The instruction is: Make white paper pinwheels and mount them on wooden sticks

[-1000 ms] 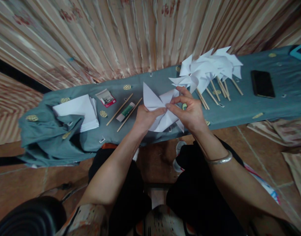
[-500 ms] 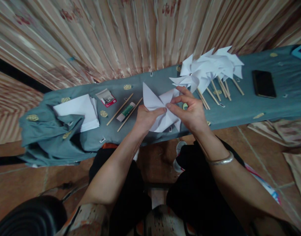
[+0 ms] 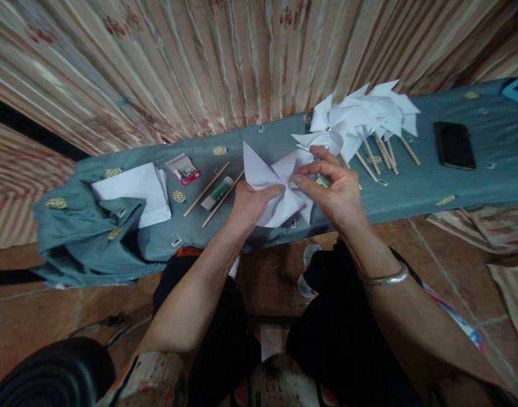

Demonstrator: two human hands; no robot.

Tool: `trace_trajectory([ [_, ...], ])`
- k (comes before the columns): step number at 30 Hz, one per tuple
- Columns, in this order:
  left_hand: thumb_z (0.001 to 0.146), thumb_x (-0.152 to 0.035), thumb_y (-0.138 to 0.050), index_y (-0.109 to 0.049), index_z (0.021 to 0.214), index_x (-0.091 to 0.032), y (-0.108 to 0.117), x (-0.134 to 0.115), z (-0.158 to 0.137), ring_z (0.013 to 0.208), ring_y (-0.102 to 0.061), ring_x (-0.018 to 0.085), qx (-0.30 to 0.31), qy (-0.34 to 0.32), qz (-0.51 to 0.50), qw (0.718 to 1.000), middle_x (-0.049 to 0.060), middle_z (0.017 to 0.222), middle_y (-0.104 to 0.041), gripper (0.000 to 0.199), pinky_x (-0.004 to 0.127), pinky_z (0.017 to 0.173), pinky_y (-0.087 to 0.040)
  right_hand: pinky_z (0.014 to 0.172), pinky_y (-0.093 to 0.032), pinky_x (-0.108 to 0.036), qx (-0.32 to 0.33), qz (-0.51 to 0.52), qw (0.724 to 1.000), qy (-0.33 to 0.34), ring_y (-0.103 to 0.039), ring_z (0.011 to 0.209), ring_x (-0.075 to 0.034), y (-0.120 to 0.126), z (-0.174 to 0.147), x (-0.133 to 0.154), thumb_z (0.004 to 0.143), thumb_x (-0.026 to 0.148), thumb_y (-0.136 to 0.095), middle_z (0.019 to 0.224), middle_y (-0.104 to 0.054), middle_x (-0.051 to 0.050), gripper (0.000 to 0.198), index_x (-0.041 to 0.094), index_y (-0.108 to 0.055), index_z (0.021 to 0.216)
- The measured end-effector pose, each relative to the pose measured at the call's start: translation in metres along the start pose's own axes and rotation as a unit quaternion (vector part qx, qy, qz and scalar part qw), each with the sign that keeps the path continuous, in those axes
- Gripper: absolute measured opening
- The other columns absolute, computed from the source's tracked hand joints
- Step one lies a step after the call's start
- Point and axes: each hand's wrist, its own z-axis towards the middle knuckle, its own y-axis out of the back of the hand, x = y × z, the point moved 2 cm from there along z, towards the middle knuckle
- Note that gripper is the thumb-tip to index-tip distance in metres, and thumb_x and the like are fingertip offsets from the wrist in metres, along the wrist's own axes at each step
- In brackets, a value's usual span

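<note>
A white paper pinwheel [image 3: 284, 206] with folded blades is held just over the cloth-covered table. My left hand [image 3: 252, 203] grips it from the left, thumb pressed near its centre and the other fingers hidden beneath. At the right side of the centre, my right hand [image 3: 335, 181] has thumb and forefinger pinched together on the paper; anything small between the fingertips is too fine to make out. Close to my left hand lie two wooden sticks [image 3: 207, 189] with a green and white glue stick [image 3: 217, 193] between them.
Several finished pinwheels [image 3: 369, 116] on sticks overlap at the back right, beside a dark phone [image 3: 454, 145]. Leftward are an opened small red and white box [image 3: 183, 169] of metal pins and a stack of white paper [image 3: 129, 189]. A striped curtain [image 3: 225, 68] hangs behind the table.
My right hand has shifted slightly right, its thumb and forefinger drawing a little away from the pinwheel's centre. The pinwheel has turned very slightly; my left hand keeps its grip.
</note>
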Motion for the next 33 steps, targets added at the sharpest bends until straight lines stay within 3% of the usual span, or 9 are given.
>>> trace_trajectory([
  [6,0.049,-0.025,-0.082,-0.071,0.069,-0.015,0.009,-0.002,0.01,0.075,-0.07,0.022,-0.046,-0.02,-0.004,0.999,0.002,0.071,-0.074,0.025,0.035,0.075,-0.057,0.116,-0.036,-0.053,-0.072,0.003,0.997,0.023,-0.056,0.131,-0.027,0.019,0.012,-0.015,0.081,0.034,-0.072,0.126,-0.068,-0.006,0.012,0.023,-0.074,0.087],
  [10,0.046,-0.025,-0.083,-0.071,0.073,-0.015,0.02,-0.008,0.019,0.079,-0.071,0.024,-0.089,-0.048,-0.026,0.995,0.003,0.075,-0.074,0.03,0.036,0.077,-0.057,0.096,-0.053,-0.044,-0.122,-0.002,0.992,-0.02,-0.07,0.101,-0.024,0.045,0.02,-0.035,0.082,0.03,-0.067,0.102,-0.075,-0.01,0.016,0.018,-0.073,0.091],
  [13,0.046,-0.025,-0.083,-0.071,0.071,-0.014,0.028,-0.013,0.023,0.079,-0.071,0.024,-0.103,-0.063,-0.034,0.992,0.004,0.076,-0.074,0.03,0.036,0.077,-0.058,0.076,-0.055,-0.037,-0.049,-0.143,0.986,-0.065,-0.071,0.075,-0.022,0.055,0.016,-0.045,0.081,0.028,-0.064,0.081,-0.076,-0.007,0.016,0.018,-0.075,0.087],
  [17,0.047,-0.026,-0.084,-0.07,0.072,-0.016,0.041,-0.023,0.028,0.086,-0.072,0.026,-0.138,-0.091,-0.027,0.986,0.004,0.075,-0.075,0.03,0.037,0.079,-0.06,0.071,-0.052,-0.034,0.05,-0.34,0.935,-0.087,-0.072,0.074,-0.024,0.064,0.008,-0.052,0.08,0.024,-0.064,0.077,-0.078,-0.007,0.016,0.022,-0.078,0.086],
  [20,0.048,-0.027,-0.084,-0.07,0.073,-0.021,0.052,-0.031,0.032,0.091,-0.072,0.025,-0.155,-0.124,-0.033,0.98,0.001,0.075,-0.075,0.029,0.036,0.083,-0.06,0.072,-0.052,-0.036,0.037,-0.405,0.907,-0.104,-0.073,0.08,-0.028,0.078,0.008,-0.058,0.082,0.025,-0.061,0.085,-0.079,-0.011,0.023,0.021,-0.079,0.094],
  [23,0.05,-0.022,-0.082,-0.068,0.07,-0.021,0.059,-0.036,0.033,0.09,-0.073,0.023,-0.166,-0.147,-0.049,0.974,0.001,0.076,-0.075,0.023,0.036,0.087,-0.059,0.073,-0.054,-0.039,0.002,-0.42,0.9,-0.115,-0.073,0.083,-0.03,0.091,0.011,-0.065,0.084,0.027,-0.059,0.091,-0.08,-0.013,0.026,0.019,-0.079,0.098],
  [26,0.05,-0.024,-0.084,-0.069,0.073,-0.022,0.062,-0.037,0.032,0.09,-0.073,0.023,-0.172,-0.14,-0.044,0.974,0.001,0.077,-0.076,0.027,0.037,0.087,-0.059,0.076,-0.055,-0.038,0.015,-0.389,0.917,-0.089,-0.073,0.085,-0.029,0.082,0.012,-0.066,0.084,0.026,-0.058,0.09,-0.08,-0.011,0.025,0.021,-0.079,0.097],
  [33,0.051,-0.025,-0.084,-0.072,0.085,-0.018,0.059,-0.028,0.031,0.089,-0.074,0.025,-0.164,-0.134,-0.029,0.977,0.003,0.075,-0.076,0.037,0.037,0.083,-0.059,0.085,-0.054,-0.035,0.119,-0.331,0.935,-0.046,-0.075,0.089,-0.026,0.017,0.018,-0.051,0.087,0.021,-0.055,0.099,-0.08,-0.01,0.028,0.019,-0.078,0.105],
])
